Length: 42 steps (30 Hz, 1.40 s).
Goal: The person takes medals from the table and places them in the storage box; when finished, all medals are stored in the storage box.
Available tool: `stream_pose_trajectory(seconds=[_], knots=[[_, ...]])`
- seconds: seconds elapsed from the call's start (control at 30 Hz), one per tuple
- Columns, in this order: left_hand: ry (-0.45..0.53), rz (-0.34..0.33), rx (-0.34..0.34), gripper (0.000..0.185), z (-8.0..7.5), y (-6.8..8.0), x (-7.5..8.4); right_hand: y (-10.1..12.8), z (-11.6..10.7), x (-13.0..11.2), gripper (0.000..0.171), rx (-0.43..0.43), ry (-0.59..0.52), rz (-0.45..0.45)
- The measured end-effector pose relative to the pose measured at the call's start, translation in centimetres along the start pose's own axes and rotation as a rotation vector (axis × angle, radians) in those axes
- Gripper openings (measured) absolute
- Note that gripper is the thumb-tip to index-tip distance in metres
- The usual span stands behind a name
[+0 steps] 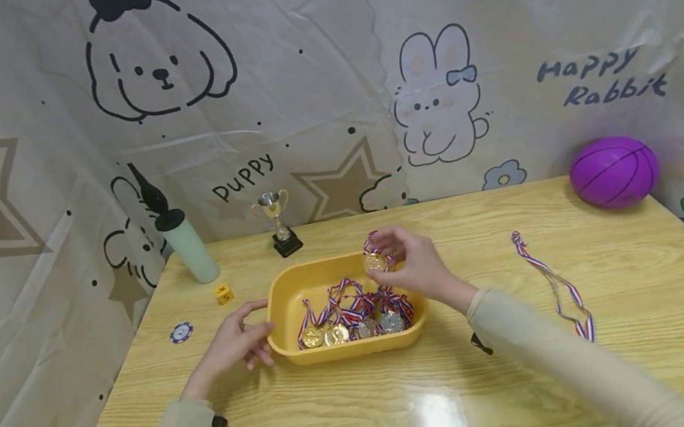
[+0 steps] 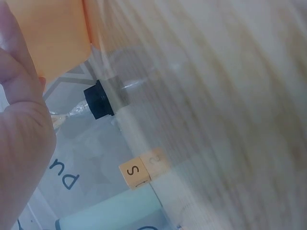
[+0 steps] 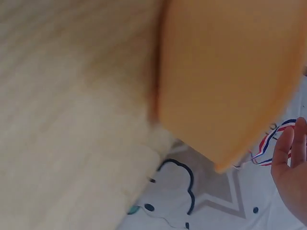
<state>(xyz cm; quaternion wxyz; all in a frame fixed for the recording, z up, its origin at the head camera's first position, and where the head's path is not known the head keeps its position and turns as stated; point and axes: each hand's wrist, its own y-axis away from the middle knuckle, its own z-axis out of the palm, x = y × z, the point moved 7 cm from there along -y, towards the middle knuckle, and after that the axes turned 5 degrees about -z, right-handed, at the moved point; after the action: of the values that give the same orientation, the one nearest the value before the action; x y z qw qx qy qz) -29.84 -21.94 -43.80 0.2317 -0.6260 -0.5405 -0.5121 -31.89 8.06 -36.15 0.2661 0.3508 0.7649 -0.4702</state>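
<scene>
Right now the right hand (image 1: 416, 265) is raised over the far rim of the yellow tray (image 1: 280, 331), its fingers (image 1: 388, 242) pinching a gold medal (image 1: 374, 262) with the striped ribbon bunched just behind it. The left hand (image 1: 237, 339) rests on the bench (image 1: 378, 421) against the tray's left end, fingers loosely extended and touching the rim, steadying it rather than gripping it, as far as the head view shows; the left wrist view is too blurred to add much.

Inside the tray lies a tangle of medals (image 1: 350, 322), gold and silver discs along the near wall with their ribbons heaped over them. One loose ribbon (image 1: 557, 286) lies stretched out on the bench well to the right, apart from the tray, with no medal visible on it.

Judging by this, the sorting is only partly done: one medal is in hand, several sit in the tray.

Further off stand a small trophy (image 1: 278, 221), a pale green bottle (image 1: 190, 248), a yellow die (image 1: 223, 294), a blue chip (image 1: 180, 332) and a purple ball (image 1: 612, 171).
</scene>
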Motion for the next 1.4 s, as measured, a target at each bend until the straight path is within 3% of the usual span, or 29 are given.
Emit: stream_pose_trajectory(seconds=[0.33, 0.67, 0.83, 1.17, 1.4], knots=[[-0.008, 0.004, 0.012, 0.058, 0.0, 0.1, 0.1, 1.5, 3.6, 0.8, 0.053, -0.181, 0.090, 0.003], [-0.005, 0.003, 0.011, 0.058, 0.0, 0.0, 0.1, 1.9, 4.9, 1.4, 0.060, -0.356, 0.242, 0.125], [-0.006, 0.000, 0.013, 0.058, 0.0, 0.0, 0.1, 2.1, 5.3, 1.5, 0.058, -0.402, 0.309, 0.122], [-0.004, -0.004, 0.008, 0.059, 0.1, 0.0, 0.1, 2.1, 5.1, 1.4, 0.061, -0.417, 0.301, 0.115], [-0.006, -0.001, 0.009, 0.059, 0.1, 0.0, 0.2, 2.4, 3.5, 0.9, 0.063, -0.443, 0.294, 0.141]])
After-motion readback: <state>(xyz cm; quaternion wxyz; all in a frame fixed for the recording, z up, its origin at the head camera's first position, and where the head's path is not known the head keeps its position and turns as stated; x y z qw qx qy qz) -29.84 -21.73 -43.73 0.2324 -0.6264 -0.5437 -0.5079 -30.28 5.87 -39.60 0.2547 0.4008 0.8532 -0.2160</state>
